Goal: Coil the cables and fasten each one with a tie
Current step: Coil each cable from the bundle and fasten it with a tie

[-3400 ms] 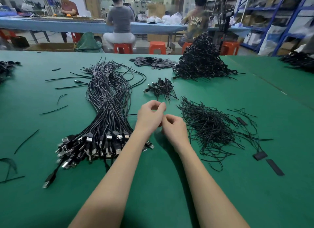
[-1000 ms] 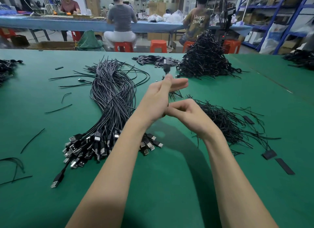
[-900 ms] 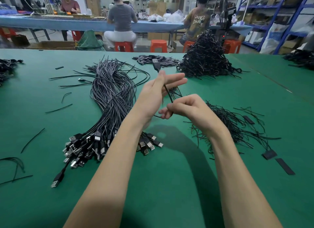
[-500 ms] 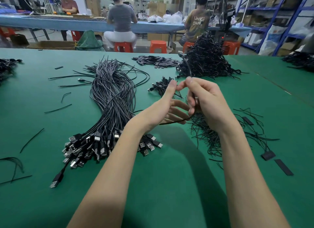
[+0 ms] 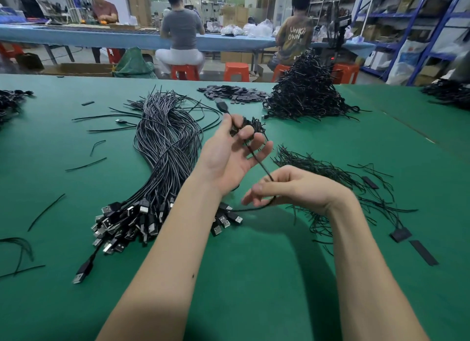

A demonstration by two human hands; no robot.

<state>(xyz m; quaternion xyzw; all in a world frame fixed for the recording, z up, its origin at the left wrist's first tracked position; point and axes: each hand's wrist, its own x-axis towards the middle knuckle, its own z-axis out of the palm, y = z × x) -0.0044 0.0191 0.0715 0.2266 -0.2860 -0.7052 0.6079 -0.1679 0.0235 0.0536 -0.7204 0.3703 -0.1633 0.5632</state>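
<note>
Since half a second ago the hands have parted: the right hand (image 5: 297, 188) has dropped low and toward the body, drawing the cable (image 5: 259, 162) out in a slanted line from the left hand (image 5: 229, 152). The left hand is palm-up, fingers spread, thumb and forefinger pinching the cable just below its plug (image 5: 221, 106), which sticks up past the fingertips. The right hand's fingers curl round the cable, whose tail loops under it toward the table (image 5: 241, 289). To wind well, I judge the left fingers should stay spread as a former, the right feeding even turns under light tension. The ties (image 5: 318, 167) lie just beyond the right hand; the uncoiled bundle (image 5: 165, 149) lies left.
</note>
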